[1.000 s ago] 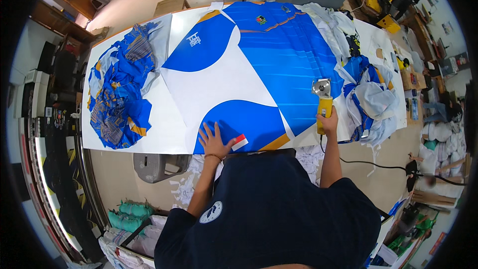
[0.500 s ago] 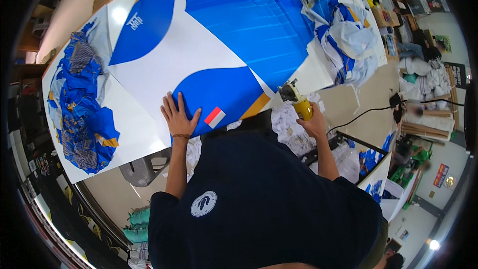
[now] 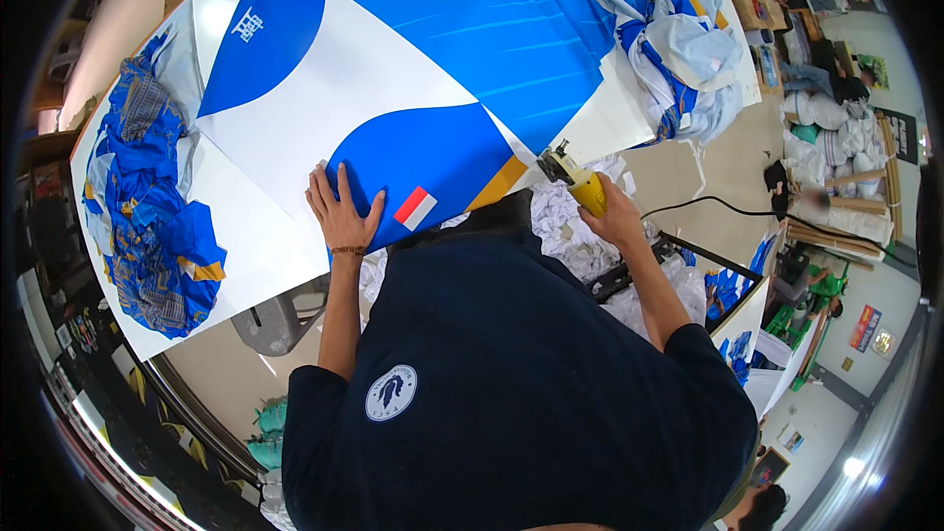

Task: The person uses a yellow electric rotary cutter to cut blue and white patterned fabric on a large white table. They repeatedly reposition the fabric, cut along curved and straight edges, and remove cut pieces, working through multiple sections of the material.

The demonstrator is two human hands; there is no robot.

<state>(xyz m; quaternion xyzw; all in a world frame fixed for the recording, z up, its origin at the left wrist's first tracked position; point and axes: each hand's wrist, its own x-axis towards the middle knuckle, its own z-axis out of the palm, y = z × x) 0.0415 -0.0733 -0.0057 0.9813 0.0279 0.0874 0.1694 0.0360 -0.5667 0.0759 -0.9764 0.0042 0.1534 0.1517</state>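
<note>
My left hand (image 3: 342, 220) lies flat with fingers spread, partly on the lower left edge of a blue printed fabric panel (image 3: 423, 152) and partly on the white beside it. That panel carries a small red-and-white rectangle (image 3: 414, 208) and an orange-yellow corner band (image 3: 499, 183). In my right hand (image 3: 619, 217) is a yellow handheld electric fabric cutter (image 3: 588, 193), gripped round its body. Its metal head points left, close to the table's near edge and the panel's right corner. Whether the blade touches cloth I cannot tell.
Crumpled blue patterned cloth (image 3: 147, 226) is heaped at the table's left, more cloth (image 3: 693, 54) at its right. A larger blue sheet (image 3: 482, 29) covers the far side. White scraps (image 3: 565, 226) lie below the near edge. A black cord (image 3: 718, 199) runs off rightward.
The view has shifted, so the table sits slightly higher and further left. My right hand has brought the cutter's head slightly nearer the panel's right corner. My left hand stays flat.
</note>
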